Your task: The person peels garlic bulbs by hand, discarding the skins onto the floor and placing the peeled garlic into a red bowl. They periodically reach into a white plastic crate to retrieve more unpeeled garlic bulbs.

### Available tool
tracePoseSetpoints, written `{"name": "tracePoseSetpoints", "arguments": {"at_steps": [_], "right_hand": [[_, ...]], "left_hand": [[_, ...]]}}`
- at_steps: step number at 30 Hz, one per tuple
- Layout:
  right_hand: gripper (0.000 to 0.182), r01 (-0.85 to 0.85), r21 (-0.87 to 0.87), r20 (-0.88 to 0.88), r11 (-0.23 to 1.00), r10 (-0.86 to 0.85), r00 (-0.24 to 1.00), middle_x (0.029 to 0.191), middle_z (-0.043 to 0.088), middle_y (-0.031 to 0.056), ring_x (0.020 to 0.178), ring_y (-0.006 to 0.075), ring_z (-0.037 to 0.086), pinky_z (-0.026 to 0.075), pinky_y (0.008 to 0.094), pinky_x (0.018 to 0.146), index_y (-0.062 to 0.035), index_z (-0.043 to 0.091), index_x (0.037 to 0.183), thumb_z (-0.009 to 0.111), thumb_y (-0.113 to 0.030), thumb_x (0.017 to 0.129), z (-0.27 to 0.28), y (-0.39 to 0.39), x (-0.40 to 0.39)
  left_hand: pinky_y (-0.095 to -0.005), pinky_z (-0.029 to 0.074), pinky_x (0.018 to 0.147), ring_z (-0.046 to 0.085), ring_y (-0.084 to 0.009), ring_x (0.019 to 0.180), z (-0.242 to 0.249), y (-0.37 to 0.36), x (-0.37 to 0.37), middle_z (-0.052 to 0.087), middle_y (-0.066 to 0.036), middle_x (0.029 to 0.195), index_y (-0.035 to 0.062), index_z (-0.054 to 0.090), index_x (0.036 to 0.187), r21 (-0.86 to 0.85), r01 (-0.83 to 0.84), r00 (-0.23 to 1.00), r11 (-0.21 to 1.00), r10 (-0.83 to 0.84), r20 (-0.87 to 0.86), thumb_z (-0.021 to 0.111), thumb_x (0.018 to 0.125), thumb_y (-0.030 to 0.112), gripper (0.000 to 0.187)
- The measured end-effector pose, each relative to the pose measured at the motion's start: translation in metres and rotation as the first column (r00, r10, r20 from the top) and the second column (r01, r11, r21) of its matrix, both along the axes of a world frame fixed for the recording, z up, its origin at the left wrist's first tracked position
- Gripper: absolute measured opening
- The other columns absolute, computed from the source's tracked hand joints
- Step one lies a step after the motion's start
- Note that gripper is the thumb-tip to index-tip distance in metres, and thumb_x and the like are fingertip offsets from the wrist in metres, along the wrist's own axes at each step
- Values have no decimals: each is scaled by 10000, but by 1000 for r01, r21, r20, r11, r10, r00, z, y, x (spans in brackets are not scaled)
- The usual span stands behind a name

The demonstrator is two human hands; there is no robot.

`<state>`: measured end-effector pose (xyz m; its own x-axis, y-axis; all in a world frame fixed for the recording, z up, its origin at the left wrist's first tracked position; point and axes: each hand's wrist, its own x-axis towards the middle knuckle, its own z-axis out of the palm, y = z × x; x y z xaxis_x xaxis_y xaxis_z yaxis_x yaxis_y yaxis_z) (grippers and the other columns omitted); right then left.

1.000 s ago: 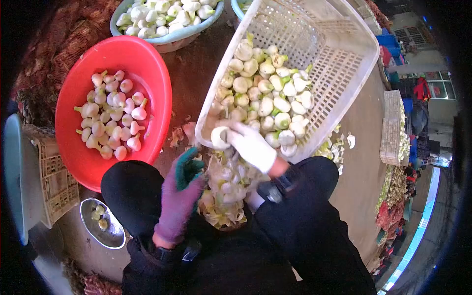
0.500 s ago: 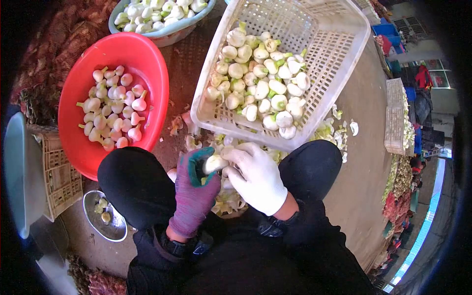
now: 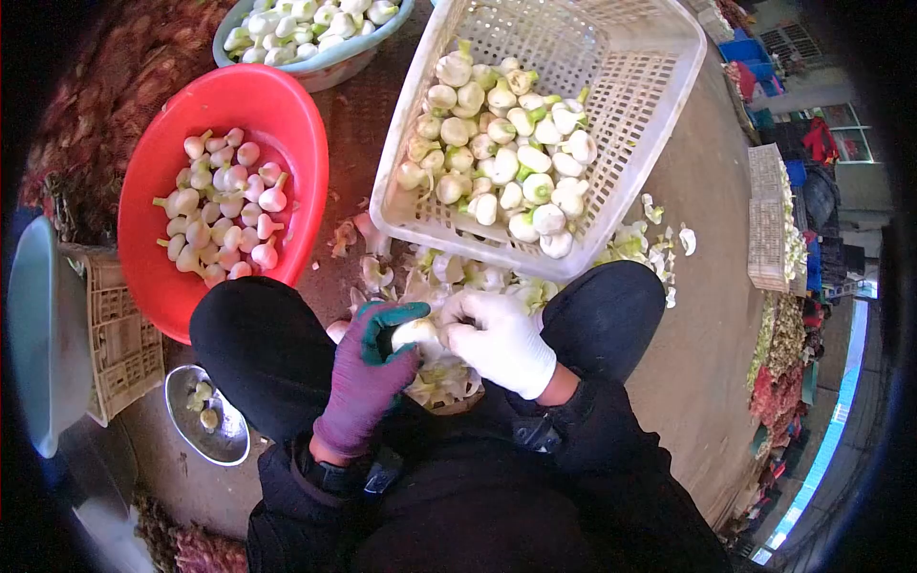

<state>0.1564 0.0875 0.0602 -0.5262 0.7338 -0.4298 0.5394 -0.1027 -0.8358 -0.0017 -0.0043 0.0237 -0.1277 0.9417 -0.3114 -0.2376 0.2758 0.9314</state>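
Observation:
My left hand [image 3: 367, 379], in a purple glove with green fingertips, is closed around a whitish garlic bulb [image 3: 415, 334] between my knees. Close against the bulb's right side, my right hand [image 3: 503, 346] in a white glove has its thumb and fingers pinched together. Whatever lies between those fingertips is hidden. Loose garlic skins [image 3: 447, 384] are heaped on the floor beneath both hands. Straight ahead, a white plastic crate [image 3: 478, 246] holds many garlic bulbs, some with green stems. Pinkish-white bulbs fill the bottom of a red basin [image 3: 310, 158] on the left.
A light blue basin [image 3: 336, 69] of white bulbs stands beyond the red one. Beside my left knee lies a metal bowl [image 3: 232, 449] with a few pieces in it. Mesh sacks [image 3: 91, 105] are piled at far left; another crate [image 3: 764, 215] stands farther right.
My left hand has turned and opened slightly around the bulb, showing more of it. My right hand's fingers have drawn together into a tighter pinch. The view has shifted a little.

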Motion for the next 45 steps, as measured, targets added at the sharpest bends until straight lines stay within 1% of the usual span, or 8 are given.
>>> {"name": "tracePoseSetpoints", "arguments": {"at_steps": [6,10,13,19,23,29,38,45], "right_hand": [[148,-245,536,440,808,-20,898,779,605,183,744,381,594,484,444,672,-22,613,823,605,-165,785,-66,2,37],[186,-389,275,558,879,184,809,776,604,171,735,344,608,494,427,669,-12,617,886,618,-181,810,-49,3,43],[136,134,-225,-171,965,-174,970,859,638,148,777,308,640,509,385,694,-16,605,899,617,-134,831,4,-6,7],[63,-69,406,-138,911,136,981,852,624,120,805,300,623,491,390,716,-54,596,892,598,-51,829,-4,-12,-4],[87,106,495,90,863,-172,981,848,616,134,790,329,608,490,410,711,-81,621,911,588,-91,831,-25,6,30],[244,-318,702,177,637,276,945,948,571,116,889,311,575,489,426,780,-111,633,1007,655,-209,785,9,-1,7],[145,-413,640,254,648,328,910,813,588,84,776,309,602,503,408,695,-87,604,886,645,-185,787,-9,-14,2],[72,-59,148,58,987,51,997,701,580,124,620,228,583,448,339,578,-16,592,858,546,-38,807,-20,-12,4]], "left_hand": [[-288,429,935,544,-149,1055,4,-8,-14,572,-86,1182,13,591,1166,-45,-69,959,997,78,271,617,748,-36,422],[-292,420,955,537,-155,1090,5,-6,-16,571,-91,1205,8,577,1185,-51,-110,950,993,120,288,603,749,-35,439],[-291,411,970,530,-162,1112,-3,-4,-10,568,-86,1205,11,558,1216,-19,-103,973,994,105,206,602,756,-9,463],[-272,451,892,565,-172,1045,11,-6,-2,549,-91,1190,12,469,1315,-137,-55,911,989,106,399,582,800,86,533],[-330,507,781,594,-197,995,16,-4,-3,549,-88,1162,13,429,1353,-100,-79,821,992,122,558,600,761,172,636],[-257,479,817,545,-157,981,22,7,-13,495,-75,1208,81,331,1451,-93,158,897,983,-103,430,573,788,88,706],[-201,422,748,474,-82,923,17,4,-9,449,-35,1227,108,289,1481,-106,291,940,951,-264,216,555,761,-11,777],[-221,450,862,505,-127,1075,13,0,-7,436,-40,1301,66,305,1466,132,254,966,958,-245,-80,575,787,-13,736]]}}
